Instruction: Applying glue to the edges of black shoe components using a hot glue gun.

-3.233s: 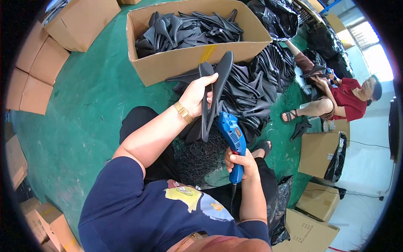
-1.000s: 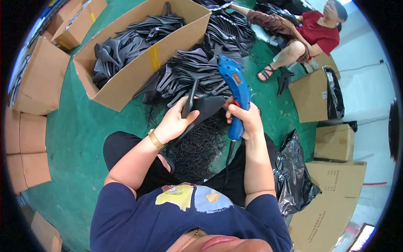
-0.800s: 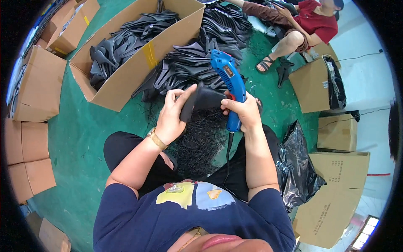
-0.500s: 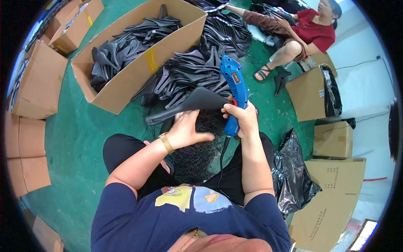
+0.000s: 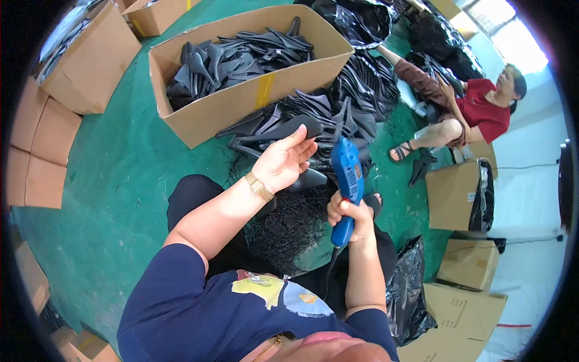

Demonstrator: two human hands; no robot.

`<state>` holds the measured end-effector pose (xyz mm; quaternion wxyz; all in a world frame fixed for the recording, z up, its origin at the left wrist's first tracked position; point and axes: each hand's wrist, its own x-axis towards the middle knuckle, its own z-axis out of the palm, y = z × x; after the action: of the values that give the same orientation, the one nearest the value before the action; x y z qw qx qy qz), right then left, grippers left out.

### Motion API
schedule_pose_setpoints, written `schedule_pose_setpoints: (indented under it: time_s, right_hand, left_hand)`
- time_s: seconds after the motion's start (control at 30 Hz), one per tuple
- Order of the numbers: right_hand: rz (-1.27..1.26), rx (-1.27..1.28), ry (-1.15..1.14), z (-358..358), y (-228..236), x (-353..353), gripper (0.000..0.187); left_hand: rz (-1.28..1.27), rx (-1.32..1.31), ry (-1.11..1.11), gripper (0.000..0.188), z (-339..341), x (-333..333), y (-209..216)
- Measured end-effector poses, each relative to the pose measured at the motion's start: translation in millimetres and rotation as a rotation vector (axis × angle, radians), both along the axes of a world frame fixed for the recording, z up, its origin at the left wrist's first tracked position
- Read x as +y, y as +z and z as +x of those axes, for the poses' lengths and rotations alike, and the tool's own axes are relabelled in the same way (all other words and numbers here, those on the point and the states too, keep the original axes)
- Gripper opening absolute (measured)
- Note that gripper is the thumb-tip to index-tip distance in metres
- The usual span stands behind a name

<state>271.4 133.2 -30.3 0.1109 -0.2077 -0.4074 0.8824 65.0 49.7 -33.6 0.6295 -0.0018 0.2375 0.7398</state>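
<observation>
Loosely curled, with its thumb apart from the fingers, my left hand (image 5: 284,160) is at the near edge of a pile of black bicycle saddles (image 5: 356,90). Its thumb overlaps the rounded end of one black saddle (image 5: 310,125), and no firm grip on it shows. My right hand (image 5: 353,214) is closed around the handle of a blue corded electric cutter (image 5: 348,169), which points up and away; its tip is hard to make out against the saddles. Just below my left hand, another saddle (image 5: 312,180) lies partly hidden. Thin black trimmings (image 5: 283,235) are heaped between my legs.
Beyond the pile stands a long cardboard box (image 5: 241,99) holding saddles. Stacked cartons (image 5: 51,130) line the left side. On the right are a carton (image 5: 449,199) and a black plastic bag (image 5: 410,295). A co-worker (image 5: 482,114) in red sits at the far right.
My left hand has moved forward and right to the pile, away from under the saddle it was supporting. The cutter has moved down and right, apart from that saddle. The view has shifted.
</observation>
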Motion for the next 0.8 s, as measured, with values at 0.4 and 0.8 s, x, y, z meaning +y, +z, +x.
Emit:
schedule_pose_setpoints:
  time_s: [0.4,0.8]
  right_hand:
    - [-0.153,-0.012,0.069,-16.4,-4.7,-23.4,0.025]
    - [-0.183,0.004,-0.039,-0.9,0.4,-11.4,0.024]
  left_hand:
    - [0.049,-0.114,-0.009,0.019,2.4,-4.7,11.3]
    - [0.26,0.178,0.053,0.013,-19.8,-11.8,14.7]
